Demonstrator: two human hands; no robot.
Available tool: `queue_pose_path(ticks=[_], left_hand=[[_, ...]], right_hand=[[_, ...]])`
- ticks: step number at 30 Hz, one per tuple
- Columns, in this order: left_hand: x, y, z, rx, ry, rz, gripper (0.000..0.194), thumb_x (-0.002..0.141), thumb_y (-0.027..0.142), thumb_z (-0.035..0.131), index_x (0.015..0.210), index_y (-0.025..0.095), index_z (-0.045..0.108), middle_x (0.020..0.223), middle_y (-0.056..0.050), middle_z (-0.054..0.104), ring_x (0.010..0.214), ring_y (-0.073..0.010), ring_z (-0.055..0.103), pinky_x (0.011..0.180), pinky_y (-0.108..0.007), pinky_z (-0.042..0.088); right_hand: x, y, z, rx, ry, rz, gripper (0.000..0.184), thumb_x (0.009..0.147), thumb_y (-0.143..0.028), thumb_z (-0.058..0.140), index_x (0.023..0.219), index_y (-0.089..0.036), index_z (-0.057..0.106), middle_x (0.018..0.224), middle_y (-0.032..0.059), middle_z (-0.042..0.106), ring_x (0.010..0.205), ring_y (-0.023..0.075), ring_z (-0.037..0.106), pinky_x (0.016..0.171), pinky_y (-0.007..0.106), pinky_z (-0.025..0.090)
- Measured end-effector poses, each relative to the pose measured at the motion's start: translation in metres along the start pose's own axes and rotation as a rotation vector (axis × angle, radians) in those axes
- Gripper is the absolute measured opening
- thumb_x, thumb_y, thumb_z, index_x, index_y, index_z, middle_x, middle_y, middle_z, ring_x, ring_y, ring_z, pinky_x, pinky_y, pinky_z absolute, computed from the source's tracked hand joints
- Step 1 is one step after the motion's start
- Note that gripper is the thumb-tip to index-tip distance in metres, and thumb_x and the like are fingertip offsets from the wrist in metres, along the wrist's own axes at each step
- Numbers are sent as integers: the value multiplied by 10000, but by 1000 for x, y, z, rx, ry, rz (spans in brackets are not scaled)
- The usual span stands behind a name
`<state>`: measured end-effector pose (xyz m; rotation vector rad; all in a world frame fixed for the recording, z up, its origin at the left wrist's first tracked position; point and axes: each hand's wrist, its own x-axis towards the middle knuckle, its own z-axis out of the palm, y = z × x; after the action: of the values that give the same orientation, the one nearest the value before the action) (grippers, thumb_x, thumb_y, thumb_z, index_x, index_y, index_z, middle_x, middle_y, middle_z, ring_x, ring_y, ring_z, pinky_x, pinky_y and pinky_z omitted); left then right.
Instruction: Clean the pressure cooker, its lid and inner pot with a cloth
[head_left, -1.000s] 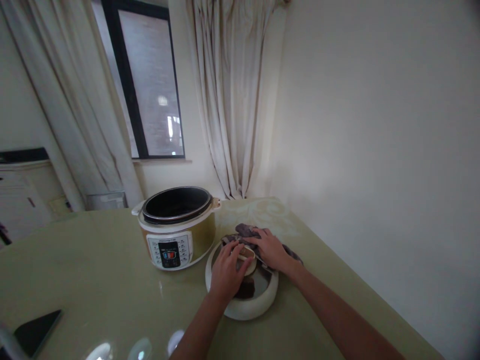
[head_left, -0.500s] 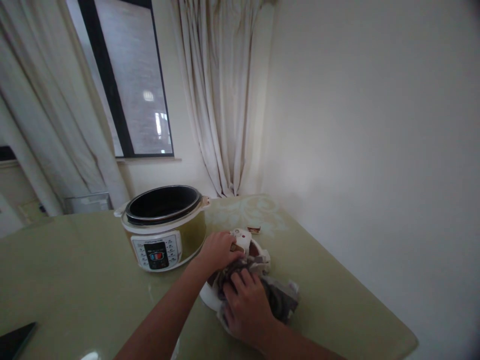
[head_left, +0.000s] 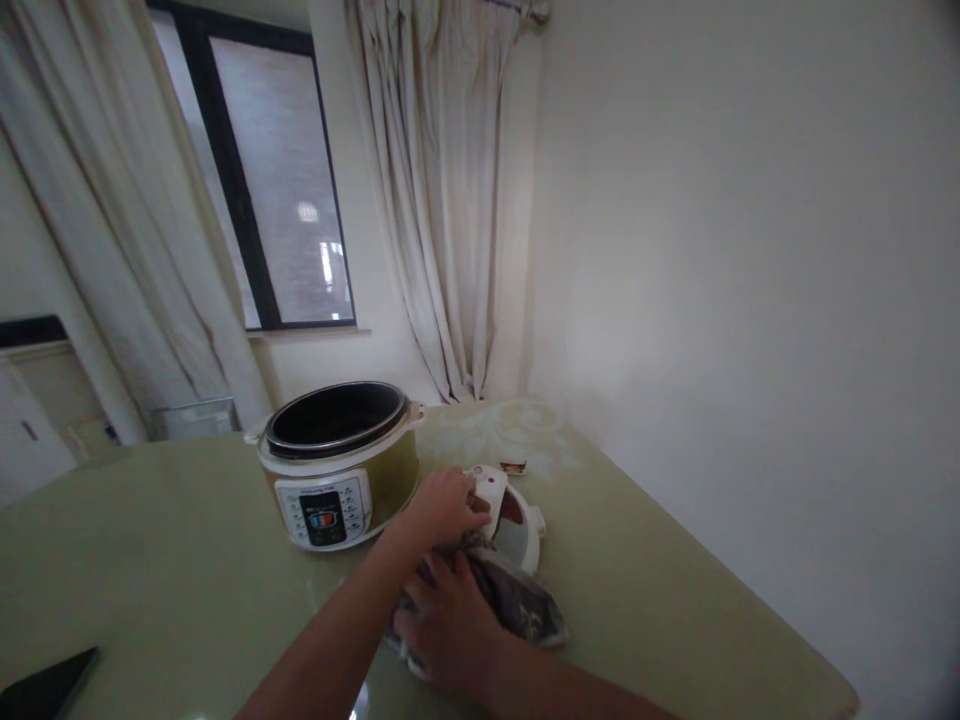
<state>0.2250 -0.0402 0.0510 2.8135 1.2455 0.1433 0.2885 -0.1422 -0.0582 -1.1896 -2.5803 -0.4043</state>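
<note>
A pressure cooker lid (head_left: 534, 540), white-rimmed with a raised handle across its middle, lies on the table. My left hand (head_left: 444, 508) is closed around the lid's handle. My right hand (head_left: 450, 622) presses a dark, patterned cloth (head_left: 517, 600) onto the near side of the lid, its fingers bent into the fabric. The cloth spreads out to the right of that hand and covers the near part of the lid. Just left of and behind the lid stands the electric pressure cooker (head_left: 337, 480), lidless, with a dark inner pot and a front control panel.
A small brown-and-white scrap (head_left: 513, 467) lies behind the lid. At the table's (head_left: 172, 560) lower left is a dark flat object (head_left: 49, 685). The white wall (head_left: 712, 300) runs along the right side. Curtains (head_left: 442, 200) and a window (head_left: 285, 180) are behind.
My right hand has slid left and toward me over the lid with the cloth, uncovering the lid's right part. My left hand stays at the handle. The view has tilted slightly upward.
</note>
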Motion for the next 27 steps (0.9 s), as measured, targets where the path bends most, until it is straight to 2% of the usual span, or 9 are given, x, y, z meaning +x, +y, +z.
queue_pose_path(ticks=[3,6,11,13,15,19,21,23,27], left_hand=[[0,-2,1,-23,21,7,393,876,564,713,1005,202,792,1112,-129,778,1032,-313,746,899,-391,554],[-1,-3,2,-52,51,8,417,880,599,718,1002,206,789,1132,-123,774,1024,-311,750,894,-395,561],[-16,-2,24,-97,124,-16,409,963,573,669,1170,236,774,1289,-113,745,1145,-306,736,991,-412,568],[-25,-1,46,-112,212,-28,415,1025,489,609,1344,241,708,1427,-117,696,1298,-300,677,1084,-420,543],[-33,2,72,-109,378,-11,466,1057,368,553,1495,215,600,1558,-126,616,1465,-301,557,1189,-450,487],[-40,7,108,-54,630,88,467,1053,257,512,1512,193,565,1564,-123,612,1494,-306,520,1220,-497,474],[-41,10,110,-41,652,124,443,1052,269,523,1484,189,579,1515,-131,641,1453,-313,552,1184,-494,510],[-41,13,104,-44,624,124,403,1047,278,533,1434,193,607,1445,-136,670,1392,-318,589,1144,-488,542],[-44,16,85,-57,509,95,429,1012,263,565,1437,211,599,1383,-131,676,1305,-316,623,1091,-480,573]], right_hand=[[-51,17,-9,67,-24,80,216,988,-413,642,1130,-272,724,1452,72,627,1258,372,517,1022,614,486],[-87,46,-19,142,-25,244,243,927,-349,686,1158,-283,722,1392,65,648,1235,349,532,1062,564,455],[-96,112,-30,188,29,625,304,907,-155,545,1109,-222,762,1325,103,669,1251,296,562,1124,446,429],[-84,139,-35,209,-1,766,367,937,-156,491,1169,-195,773,1289,127,688,1224,288,600,1103,417,451],[-66,162,-44,242,-46,825,403,958,-172,473,1225,-174,775,1233,134,721,1177,279,643,1074,396,472],[-10,181,-65,219,9,733,463,982,-172,451,1350,-158,730,1307,137,730,1224,262,657,1106,370,462],[25,178,-70,175,-90,572,493,1009,-174,418,1417,-153,694,1399,155,700,1288,270,637,1124,381,456],[60,173,-69,169,-289,384,478,997,-175,457,1393,-186,726,1391,137,724,1271,277,661,1073,373,493],[121,161,-56,212,-531,181,403,840,-113,636,1151,-252,851,1176,69,827,1005,265,761,821,313,558]])
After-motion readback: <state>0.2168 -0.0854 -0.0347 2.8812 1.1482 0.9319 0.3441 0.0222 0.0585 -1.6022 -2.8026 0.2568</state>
